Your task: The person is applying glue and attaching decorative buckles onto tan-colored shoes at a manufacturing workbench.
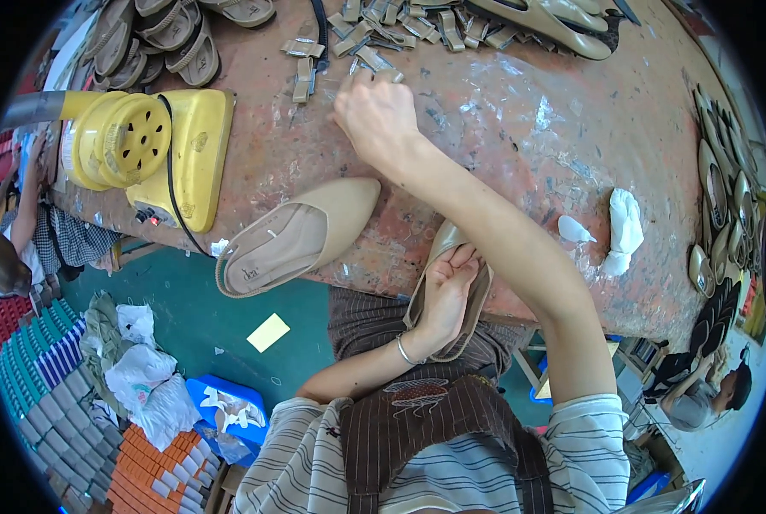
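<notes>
Both grips are unclear: the left hand (445,297) curls inside a beige pointed-toe shoe (475,310), the right hand (378,118) bends at folded tan bows (372,59).

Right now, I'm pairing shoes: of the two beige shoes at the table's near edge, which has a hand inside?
The shoe on the right, whose opening holds the left hand; the other shoe, nearer the yellow machine, shows no hand inside.

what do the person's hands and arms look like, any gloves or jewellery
The left hand and right hand wear no gloves. The sleeves are about elbow-length, whitish with thin dark stripes. A slim silvery bangle circles the left wrist; the right shows none.
</notes>
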Demonstrator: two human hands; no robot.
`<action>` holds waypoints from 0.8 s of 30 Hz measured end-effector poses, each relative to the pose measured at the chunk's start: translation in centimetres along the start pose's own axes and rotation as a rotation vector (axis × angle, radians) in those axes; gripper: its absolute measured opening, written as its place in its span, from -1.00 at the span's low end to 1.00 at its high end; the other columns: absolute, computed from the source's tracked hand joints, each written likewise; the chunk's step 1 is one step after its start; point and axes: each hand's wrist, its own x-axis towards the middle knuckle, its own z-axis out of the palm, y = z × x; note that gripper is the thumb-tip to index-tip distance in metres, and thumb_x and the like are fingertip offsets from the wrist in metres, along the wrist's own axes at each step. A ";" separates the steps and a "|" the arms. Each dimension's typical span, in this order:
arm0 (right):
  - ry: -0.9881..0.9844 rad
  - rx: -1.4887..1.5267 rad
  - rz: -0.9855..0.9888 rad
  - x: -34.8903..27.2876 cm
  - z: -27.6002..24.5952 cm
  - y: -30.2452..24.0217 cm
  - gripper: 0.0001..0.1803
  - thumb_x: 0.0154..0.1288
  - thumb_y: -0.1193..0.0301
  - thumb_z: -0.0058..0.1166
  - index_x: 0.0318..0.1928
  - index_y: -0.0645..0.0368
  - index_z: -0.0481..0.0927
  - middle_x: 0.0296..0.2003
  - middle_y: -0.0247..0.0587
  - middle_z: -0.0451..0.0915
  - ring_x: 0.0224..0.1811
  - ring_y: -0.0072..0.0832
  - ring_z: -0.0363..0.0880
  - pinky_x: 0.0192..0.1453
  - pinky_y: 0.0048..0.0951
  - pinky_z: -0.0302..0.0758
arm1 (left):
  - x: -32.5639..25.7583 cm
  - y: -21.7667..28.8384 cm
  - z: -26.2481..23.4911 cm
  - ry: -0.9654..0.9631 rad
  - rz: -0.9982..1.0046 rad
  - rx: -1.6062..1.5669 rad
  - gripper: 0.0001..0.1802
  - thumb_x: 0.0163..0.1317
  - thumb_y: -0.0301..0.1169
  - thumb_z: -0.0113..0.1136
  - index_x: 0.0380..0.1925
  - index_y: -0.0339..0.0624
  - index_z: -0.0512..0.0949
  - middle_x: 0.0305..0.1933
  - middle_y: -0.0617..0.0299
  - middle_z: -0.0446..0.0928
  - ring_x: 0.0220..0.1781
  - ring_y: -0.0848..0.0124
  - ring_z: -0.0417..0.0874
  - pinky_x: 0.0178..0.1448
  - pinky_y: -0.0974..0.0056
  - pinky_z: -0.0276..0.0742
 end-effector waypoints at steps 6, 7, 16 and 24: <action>0.029 0.386 0.200 -2.7 -2.4 2.4 -0.85 0.17 0.49 0.07 -0.28 0.21 0.67 -0.38 -0.01 0.64 -0.31 -0.24 0.68 -0.24 -0.29 0.58 | 0.1 0.5 -0.6 0.009 -0.035 0.005 -0.67 0.28 -0.67 -0.11 0.06 -0.47 0.40 0.12 0.03 0.52 0.10 0.41 0.53 0.25 0.36 0.37; 0.193 0.559 0.220 -4.5 -2.9 3.4 -0.82 0.18 0.51 0.07 -0.22 0.23 0.67 -0.38 -0.02 0.63 -0.31 -0.27 0.67 -0.23 -0.32 0.58 | 0.1 0.6 -0.8 0.013 -0.041 -0.007 -0.67 0.28 -0.67 -0.11 0.06 -0.47 0.40 0.12 0.03 0.52 0.10 0.41 0.53 0.25 0.36 0.37; 0.100 1.445 0.809 -21.0 -5.3 7.5 -0.83 0.16 0.59 0.23 -0.19 0.22 0.69 -0.39 -0.35 0.53 -0.38 -0.71 0.50 -0.31 -0.68 0.45 | 0.2 0.4 -0.8 0.016 -0.022 -0.004 -0.61 0.27 -0.67 -0.09 0.13 -0.46 0.34 0.19 -0.03 0.45 0.23 0.31 0.45 0.34 0.25 0.31; 0.168 1.169 0.697 -20.0 -2.8 6.1 -0.90 0.08 0.53 0.31 -0.33 0.19 0.73 -0.51 -0.38 0.52 -0.44 -0.66 0.47 -0.41 -0.60 0.37 | 0.3 0.5 -0.2 0.033 -0.015 0.015 -0.58 0.28 -0.62 -0.06 0.16 -0.37 0.34 0.21 0.04 0.44 0.22 0.34 0.45 0.35 0.23 0.29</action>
